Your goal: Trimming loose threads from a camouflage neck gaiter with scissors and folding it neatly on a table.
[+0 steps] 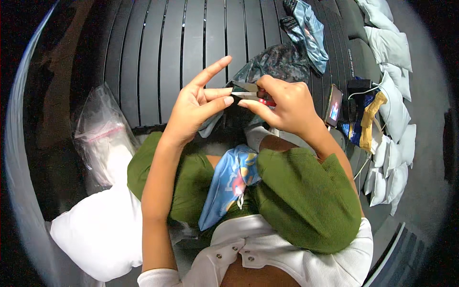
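My right hand (291, 105) is closed around a small pair of scissors (249, 94) with red on the handle. Their pale blades spread leftward and reach the fingertips of my left hand (193, 107). Thumb and a finger of that left hand pinch a dark bit of cloth at the blades, while its index finger points up and away. Just beyond and below the hands lies dark mottled cloth (277, 62); how it joins the pinched bit is partly hidden. A blue printed cloth (232, 186) with a white cord rests across my lap, between green-clad knees.
A dark slatted surface (191, 48) stretches ahead. Blue printed fabric (311, 36) lies at the far right. A lit phone (333, 106) leans beside cables and a blue-yellow packet (368, 126). Pale pouches (394, 100) line the right. A clear plastic bag (103, 129) and white bundle (98, 232) sit left.
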Motion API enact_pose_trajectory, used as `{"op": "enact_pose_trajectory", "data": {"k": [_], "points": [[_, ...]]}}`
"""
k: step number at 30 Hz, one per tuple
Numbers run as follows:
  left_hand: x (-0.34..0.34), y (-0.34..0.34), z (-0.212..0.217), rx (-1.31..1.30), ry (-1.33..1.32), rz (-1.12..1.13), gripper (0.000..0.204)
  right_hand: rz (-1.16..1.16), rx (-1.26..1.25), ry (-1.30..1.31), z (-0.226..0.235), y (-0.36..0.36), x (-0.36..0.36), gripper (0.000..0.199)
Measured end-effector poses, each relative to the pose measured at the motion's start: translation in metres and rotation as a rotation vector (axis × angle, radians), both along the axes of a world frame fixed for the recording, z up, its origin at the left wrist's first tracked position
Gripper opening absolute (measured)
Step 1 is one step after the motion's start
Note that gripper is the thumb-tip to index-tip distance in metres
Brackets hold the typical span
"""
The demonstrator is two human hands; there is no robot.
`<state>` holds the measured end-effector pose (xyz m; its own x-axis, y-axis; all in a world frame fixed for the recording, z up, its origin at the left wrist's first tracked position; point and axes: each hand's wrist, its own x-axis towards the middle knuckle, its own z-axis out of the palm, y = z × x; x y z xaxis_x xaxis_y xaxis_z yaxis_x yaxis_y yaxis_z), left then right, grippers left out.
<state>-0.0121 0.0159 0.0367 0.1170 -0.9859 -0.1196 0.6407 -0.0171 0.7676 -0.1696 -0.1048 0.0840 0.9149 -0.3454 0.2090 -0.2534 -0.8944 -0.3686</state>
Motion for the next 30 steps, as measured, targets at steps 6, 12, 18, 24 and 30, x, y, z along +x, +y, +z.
{"op": "enact_pose_trajectory", "data": {"k": [6,12,18,24,30], "points": [[-0.002,-0.001,-0.001,-0.001,-0.010,0.013,0.066,0.010,-0.062,0.013,-0.003,0.000,0.000,0.033],[-0.001,0.000,-0.003,0.009,-0.032,-0.005,0.067,0.024,-0.113,0.022,-0.003,0.000,0.000,0.032],[-0.003,-0.002,-0.005,-0.002,0.017,0.003,0.067,-0.041,0.166,-0.075,0.000,-0.005,-0.004,0.028],[-0.001,-0.002,-0.005,-0.011,0.044,0.019,0.068,-0.069,0.152,-0.096,0.001,-0.011,-0.014,0.029],[0.000,-0.002,-0.002,0.001,0.036,0.004,0.069,0.010,0.002,-0.068,-0.002,-0.005,-0.007,0.033]]}}
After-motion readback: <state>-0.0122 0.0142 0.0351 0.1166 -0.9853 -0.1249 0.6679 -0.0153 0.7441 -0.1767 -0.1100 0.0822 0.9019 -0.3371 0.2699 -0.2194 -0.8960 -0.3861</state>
